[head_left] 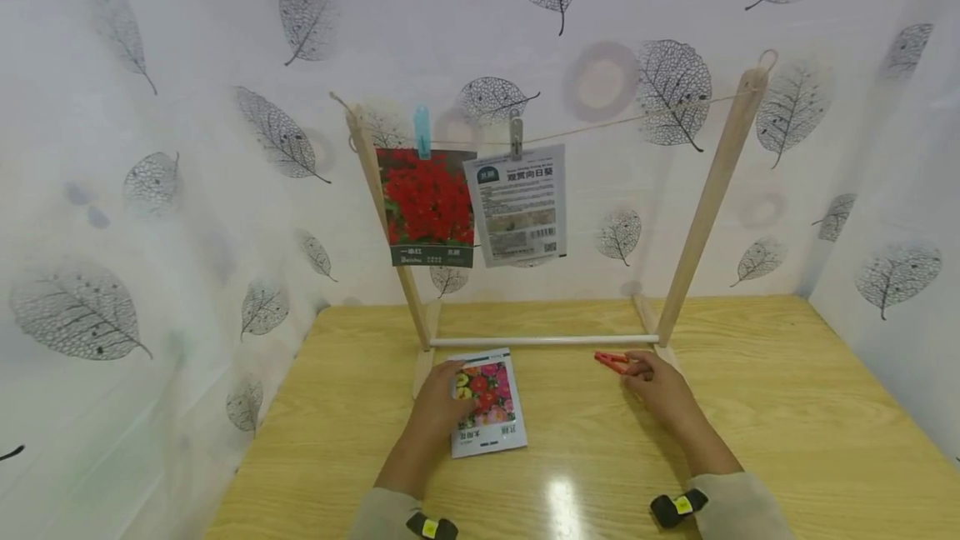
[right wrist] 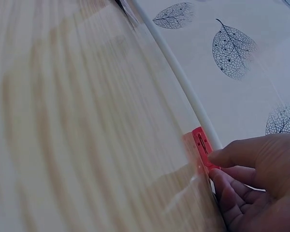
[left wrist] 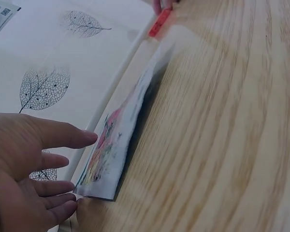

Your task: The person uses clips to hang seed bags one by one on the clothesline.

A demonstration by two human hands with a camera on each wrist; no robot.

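A seed packet with pink, red and yellow flowers lies on the table, its print upside down in the head view. My left hand is at its left edge, the thumb over the flower picture. In the left wrist view, the fingertips reach the packet's near corner, with thumb and fingers spread apart. To the right, my right hand pinches a red clothespin between thumb and fingers. The clothespin is close over the tabletop, near the white rod.
A wooden frame with a white crossbar stands at the back. From its string hang a red-flower packet under a blue clothespin and a white, text-covered packet under a grey clothespin. A leaf-patterned curtain surrounds the table.
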